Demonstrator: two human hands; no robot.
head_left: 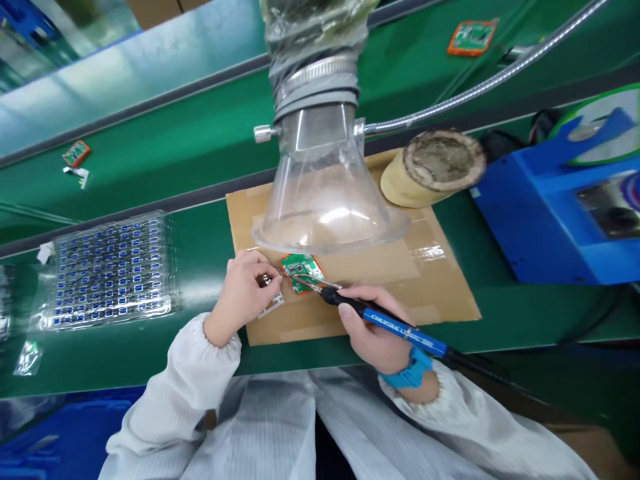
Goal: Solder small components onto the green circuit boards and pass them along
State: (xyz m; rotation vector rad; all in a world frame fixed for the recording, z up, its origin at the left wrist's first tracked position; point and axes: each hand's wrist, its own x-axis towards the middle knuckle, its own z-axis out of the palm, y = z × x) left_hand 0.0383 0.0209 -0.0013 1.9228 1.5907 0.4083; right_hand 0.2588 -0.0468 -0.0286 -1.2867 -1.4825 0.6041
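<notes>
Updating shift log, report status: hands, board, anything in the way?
Right hand gripping soldering iron over circuit board. Left hand pinching small shiny part beside it. Board on cardboard. Clear hood hangs close; board mostly visible.

A green workbench (200,243) crosses the frame from the left edge to the right, and beyond it a long green strip (175,143) climbs toward the upper right, bordered by a dark upper rail (100,126) and a dark lower rail (200,195). Across the upper left runs a pale, shiny ledge (125,70) streaked with reflected light, with brown cardboard (155,10) behind it at the top edge. Below the bench, blue bins (75,433) fill the lower left corner, while the lower right is dim, with a brown surface (585,443) faintly showing.
</notes>
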